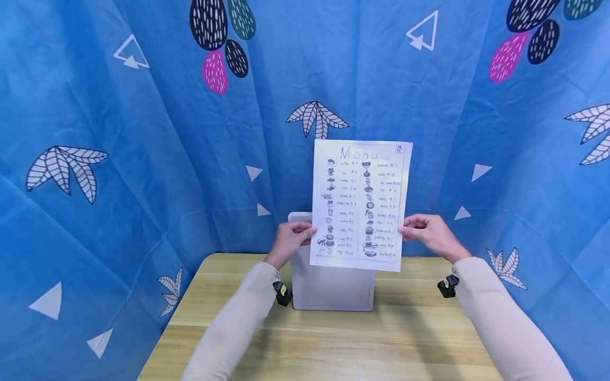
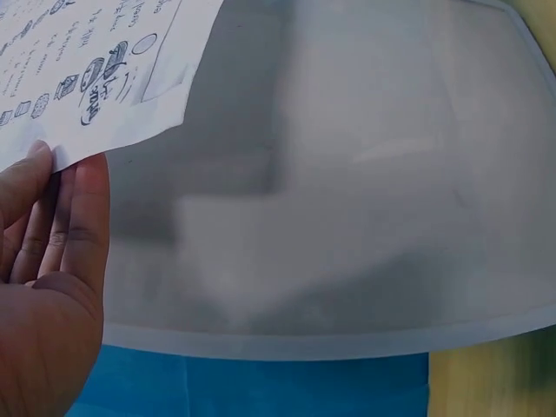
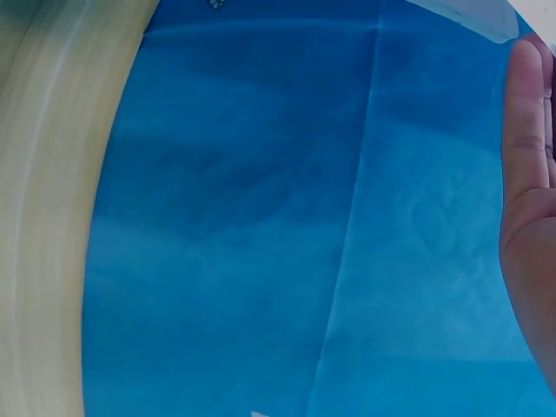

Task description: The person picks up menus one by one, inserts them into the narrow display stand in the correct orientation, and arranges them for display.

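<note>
A white paper sheet with a hand-drawn menu (image 1: 359, 206) is held upright in the head view, its written side facing me. Rows of small food drawings with prices fill two columns under the heading "Menu". My left hand (image 1: 292, 241) pinches its left edge low down between thumb and fingers. At the right edge, at about the same height, my right hand (image 1: 429, 233) pinches the paper too. In the left wrist view, the thumb of the left hand (image 2: 52, 234) lies over the sheet's border. Only part of the right hand (image 3: 532, 174) shows in the right wrist view.
Behind the sheet a pale grey, round-cornered board (image 1: 333, 291) stands on the wooden table (image 1: 229, 328), its upper part partly covered by the paper. A blue patterned curtain (image 1: 157, 211) encloses the table at the back and sides.
</note>
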Action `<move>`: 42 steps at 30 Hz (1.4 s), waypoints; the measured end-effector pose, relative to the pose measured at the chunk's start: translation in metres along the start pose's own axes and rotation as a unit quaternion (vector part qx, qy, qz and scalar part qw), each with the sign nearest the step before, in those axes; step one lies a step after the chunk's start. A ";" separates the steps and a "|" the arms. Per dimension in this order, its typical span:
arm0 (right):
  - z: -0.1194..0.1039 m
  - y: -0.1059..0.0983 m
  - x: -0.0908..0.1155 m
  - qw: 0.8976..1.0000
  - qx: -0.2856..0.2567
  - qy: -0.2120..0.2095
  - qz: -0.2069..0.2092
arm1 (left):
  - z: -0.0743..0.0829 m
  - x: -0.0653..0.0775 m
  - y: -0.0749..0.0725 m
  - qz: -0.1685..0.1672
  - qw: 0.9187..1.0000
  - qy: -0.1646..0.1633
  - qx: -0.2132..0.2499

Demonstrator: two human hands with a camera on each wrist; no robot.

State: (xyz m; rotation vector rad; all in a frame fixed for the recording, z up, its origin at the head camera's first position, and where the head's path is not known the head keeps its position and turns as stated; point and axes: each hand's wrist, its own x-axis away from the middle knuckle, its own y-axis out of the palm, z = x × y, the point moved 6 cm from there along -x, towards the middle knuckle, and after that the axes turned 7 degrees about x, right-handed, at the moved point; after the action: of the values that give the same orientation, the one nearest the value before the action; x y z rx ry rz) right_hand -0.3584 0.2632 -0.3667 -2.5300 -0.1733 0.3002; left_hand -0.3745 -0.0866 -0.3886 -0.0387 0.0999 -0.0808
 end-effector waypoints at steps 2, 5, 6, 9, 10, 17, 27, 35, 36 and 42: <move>-0.002 0.000 -0.002 1.000 0.004 -0.001 -0.001 | 0.003 -0.001 -0.002 0.001 1.000 0.001 0.000; -0.006 0.000 -0.005 1.000 0.007 -0.001 -0.002 | 0.008 -0.003 -0.005 0.002 1.000 0.007 0.000; -0.008 0.000 -0.006 1.000 0.007 -0.002 -0.002 | 0.009 -0.003 -0.006 0.003 1.000 0.010 0.000; -0.012 0.001 -0.008 1.000 0.002 -0.007 -0.001 | 0.013 -0.006 -0.009 0.006 1.000 0.018 -0.002; -0.013 0.001 -0.009 1.000 0.000 -0.009 0.000 | 0.014 -0.006 -0.009 0.006 1.000 0.020 -0.002; -0.020 0.001 -0.015 1.000 -0.007 -0.016 0.010 | 0.022 -0.009 -0.015 0.012 1.000 0.017 -0.016; -0.034 -0.006 -0.026 0.999 0.002 -0.023 0.028 | 0.038 -0.018 -0.020 0.025 0.999 0.027 -0.031; -0.047 -0.010 -0.037 0.999 0.013 -0.026 0.034 | 0.049 -0.027 -0.025 0.041 0.998 0.032 -0.028; -0.049 -0.011 -0.038 0.999 0.013 -0.028 0.035 | 0.050 -0.028 -0.026 0.042 0.998 0.033 -0.027; -0.058 -0.015 -0.047 0.998 0.021 -0.034 0.045 | 0.060 -0.030 -0.030 0.042 0.998 0.048 -0.026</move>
State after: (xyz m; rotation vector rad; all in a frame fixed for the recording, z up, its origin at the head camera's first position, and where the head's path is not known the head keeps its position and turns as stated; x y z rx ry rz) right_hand -0.3903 0.2356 -0.3037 -2.4908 -0.0800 0.4224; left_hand -0.4009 -0.1120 -0.3245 -0.0828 0.2000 0.0047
